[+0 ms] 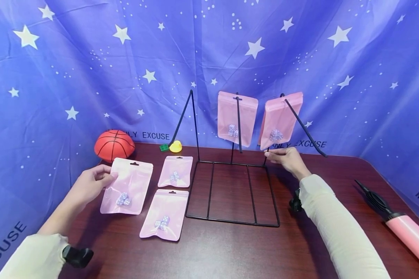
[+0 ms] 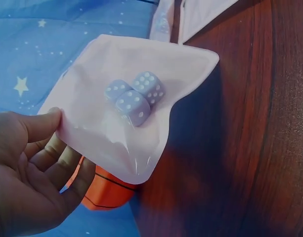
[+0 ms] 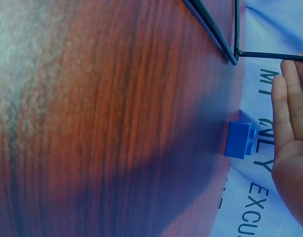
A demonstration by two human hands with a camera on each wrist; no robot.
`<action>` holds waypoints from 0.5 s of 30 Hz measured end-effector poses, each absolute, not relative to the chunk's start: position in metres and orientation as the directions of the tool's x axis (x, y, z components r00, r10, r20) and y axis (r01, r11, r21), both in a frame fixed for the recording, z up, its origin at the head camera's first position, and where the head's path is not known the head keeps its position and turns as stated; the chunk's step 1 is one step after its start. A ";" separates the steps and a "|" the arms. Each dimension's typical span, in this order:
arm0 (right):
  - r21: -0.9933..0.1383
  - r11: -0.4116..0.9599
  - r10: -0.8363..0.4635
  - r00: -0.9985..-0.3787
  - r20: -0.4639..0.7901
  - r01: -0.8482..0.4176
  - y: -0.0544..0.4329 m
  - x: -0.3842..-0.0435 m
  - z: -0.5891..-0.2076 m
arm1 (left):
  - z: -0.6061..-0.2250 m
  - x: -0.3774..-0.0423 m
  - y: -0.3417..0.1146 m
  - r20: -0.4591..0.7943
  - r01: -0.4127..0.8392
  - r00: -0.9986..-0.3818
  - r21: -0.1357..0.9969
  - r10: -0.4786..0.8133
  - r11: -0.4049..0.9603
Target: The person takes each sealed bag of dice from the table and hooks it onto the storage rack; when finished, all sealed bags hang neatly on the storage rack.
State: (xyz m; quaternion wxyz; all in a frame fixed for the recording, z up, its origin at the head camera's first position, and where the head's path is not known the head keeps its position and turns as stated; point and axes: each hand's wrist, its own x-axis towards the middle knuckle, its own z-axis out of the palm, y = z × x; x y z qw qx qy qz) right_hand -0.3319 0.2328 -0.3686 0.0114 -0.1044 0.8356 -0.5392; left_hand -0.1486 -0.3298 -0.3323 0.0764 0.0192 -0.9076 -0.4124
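Note:
My left hand pinches a side edge of a pink zip bag, tilted up above the table. Several pale purple dice show through it. Two more pink bags with dice, a farther one and a nearer one, lie flat beside it. A black wire rack stands at the middle; pink bags hang on its middle hook and right hook. My right hand grips the rack's right upright just below the right-hand bags; its thumb is hidden in the right wrist view.
A small basketball sits at the back left. Near the rack's bare left hook are a green brick and a yellow duck. A blue brick stands at the back edge. A pink pump lies at the right.

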 end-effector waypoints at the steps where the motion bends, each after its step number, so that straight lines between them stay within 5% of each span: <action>1: -0.902 0.400 -0.183 -0.979 0.094 -0.161 0.233 -0.332 -0.369 | -0.331 -0.147 -0.329 0.136 0.040 -0.986 0.749 -0.094 0.662; 15: -0.916 0.370 -0.203 -0.976 0.083 -0.154 0.233 -0.331 -0.369 | -0.296 -0.126 -0.288 0.355 0.252 -0.935 0.703 -0.021 0.666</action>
